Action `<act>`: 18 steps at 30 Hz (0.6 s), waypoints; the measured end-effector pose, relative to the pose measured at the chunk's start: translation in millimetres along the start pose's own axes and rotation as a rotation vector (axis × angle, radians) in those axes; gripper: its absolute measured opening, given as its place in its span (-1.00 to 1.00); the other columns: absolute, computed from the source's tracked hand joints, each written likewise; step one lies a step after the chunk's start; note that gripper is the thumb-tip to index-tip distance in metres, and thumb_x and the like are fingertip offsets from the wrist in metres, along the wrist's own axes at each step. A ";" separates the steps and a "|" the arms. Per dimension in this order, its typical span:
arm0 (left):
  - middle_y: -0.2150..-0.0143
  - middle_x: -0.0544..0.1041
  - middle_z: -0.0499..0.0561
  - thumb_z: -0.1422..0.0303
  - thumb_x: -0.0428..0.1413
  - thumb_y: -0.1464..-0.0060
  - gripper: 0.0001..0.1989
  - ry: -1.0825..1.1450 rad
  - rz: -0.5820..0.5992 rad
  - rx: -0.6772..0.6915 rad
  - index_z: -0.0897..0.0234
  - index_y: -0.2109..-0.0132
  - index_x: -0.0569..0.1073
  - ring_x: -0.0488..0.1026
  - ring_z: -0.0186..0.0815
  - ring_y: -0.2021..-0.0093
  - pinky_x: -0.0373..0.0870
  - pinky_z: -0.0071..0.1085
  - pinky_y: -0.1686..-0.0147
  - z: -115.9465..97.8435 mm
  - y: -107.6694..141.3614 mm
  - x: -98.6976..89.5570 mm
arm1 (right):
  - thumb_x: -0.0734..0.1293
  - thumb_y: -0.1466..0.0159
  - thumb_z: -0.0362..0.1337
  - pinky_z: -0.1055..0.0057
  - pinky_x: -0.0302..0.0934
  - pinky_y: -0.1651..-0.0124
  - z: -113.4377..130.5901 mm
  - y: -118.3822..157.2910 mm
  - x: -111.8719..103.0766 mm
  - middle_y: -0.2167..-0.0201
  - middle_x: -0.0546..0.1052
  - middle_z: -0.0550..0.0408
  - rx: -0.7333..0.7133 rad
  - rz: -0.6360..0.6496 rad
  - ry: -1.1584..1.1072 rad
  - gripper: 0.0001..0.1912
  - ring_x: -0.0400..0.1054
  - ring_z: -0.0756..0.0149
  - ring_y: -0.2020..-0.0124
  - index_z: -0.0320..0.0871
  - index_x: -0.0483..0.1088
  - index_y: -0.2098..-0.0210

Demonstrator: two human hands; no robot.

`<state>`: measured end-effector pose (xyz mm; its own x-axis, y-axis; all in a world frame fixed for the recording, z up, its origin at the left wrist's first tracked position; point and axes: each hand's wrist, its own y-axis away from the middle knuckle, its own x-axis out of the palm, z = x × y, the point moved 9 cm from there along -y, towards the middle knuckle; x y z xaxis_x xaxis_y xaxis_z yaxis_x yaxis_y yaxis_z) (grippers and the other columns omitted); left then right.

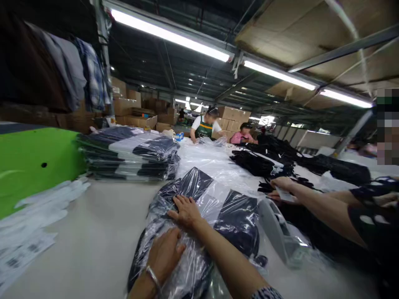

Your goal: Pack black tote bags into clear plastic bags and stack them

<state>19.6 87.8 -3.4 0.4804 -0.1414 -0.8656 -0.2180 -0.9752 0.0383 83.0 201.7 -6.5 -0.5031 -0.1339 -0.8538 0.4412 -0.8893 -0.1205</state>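
Dark garments in clear plastic bags (237, 214) lie on the pale table in front of me. My right hand (186, 211) rests on the plastic near the middle of the pile, fingers spread. Below and to its left, my left hand (165, 251), with a silver bangle at the wrist, lies on the plastic with its palm down; its thumb stands apart and its fingertips point away from me. Neither hand grips anything. White panels show between the dark parts of the garments.
A stack of bagged garments (134, 153) stands at the back left, beside a green box (37, 166) and white labels (28, 241). At right are a grey tape dispenser (280, 232), black garments (262, 162) and a co-worker's arms (321, 203). Two people work behind.
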 end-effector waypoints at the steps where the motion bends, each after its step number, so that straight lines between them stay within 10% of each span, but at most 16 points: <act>1: 0.02 0.56 0.10 0.41 0.11 -0.10 -0.72 -0.037 -0.044 0.033 0.28 0.01 0.47 0.48 -0.11 -0.05 0.34 -0.16 -0.07 -2.1 11.0 -2.5 | 0.26 -0.29 0.14 -0.09 -0.39 -0.42 -1.1 -2.3 -4.8 -0.39 0.15 -0.12 0.028 0.008 -0.029 -0.24 -0.06 -0.01 -0.42 -0.14 0.16 -0.35; 6: -0.20 0.48 0.07 0.23 0.17 -0.11 -0.53 -0.360 -0.427 0.423 0.14 -0.17 0.41 0.40 -0.11 -0.18 0.27 -0.18 -0.16 -18.4 72.6 -8.5 | 0.11 -0.39 0.11 0.14 -0.06 -0.38 -2.2 8.3 -43.1 -0.41 0.10 -0.18 0.087 -0.028 -0.127 -0.23 0.03 0.15 -0.40 -0.24 -0.03 -0.41; 10: -0.23 0.45 0.06 -0.05 0.05 -0.16 -0.40 -0.639 -0.705 0.742 0.16 -0.23 0.37 0.33 -0.11 -0.23 0.21 -0.23 -0.19 -23.8 116.0 12.8 | 0.06 -0.39 0.16 0.07 -0.29 -0.44 0.6 53.2 -73.4 -0.44 0.01 -0.09 0.025 -0.048 -0.056 -0.22 -0.19 0.13 -0.46 -0.18 -0.04 -0.43; 18: -0.11 0.56 -0.12 0.32 0.01 -0.26 -0.65 -0.743 -0.736 0.824 0.11 -0.15 0.46 0.39 -0.33 -0.14 0.15 -0.39 -0.23 -25.8 121.0 41.5 | 0.04 -0.41 0.13 -0.07 -0.43 -0.42 -56.7 114.9 -56.6 -0.45 -0.01 -0.09 0.181 0.020 0.243 -0.28 -0.27 0.00 -0.47 -0.14 0.03 -0.41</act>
<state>35.1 -40.5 -21.8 0.1898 0.7537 -0.6292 -0.6832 -0.3589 -0.6360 204.4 131.9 -0.7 -0.2933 -0.0625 -0.9540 0.2982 -0.9540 -0.0292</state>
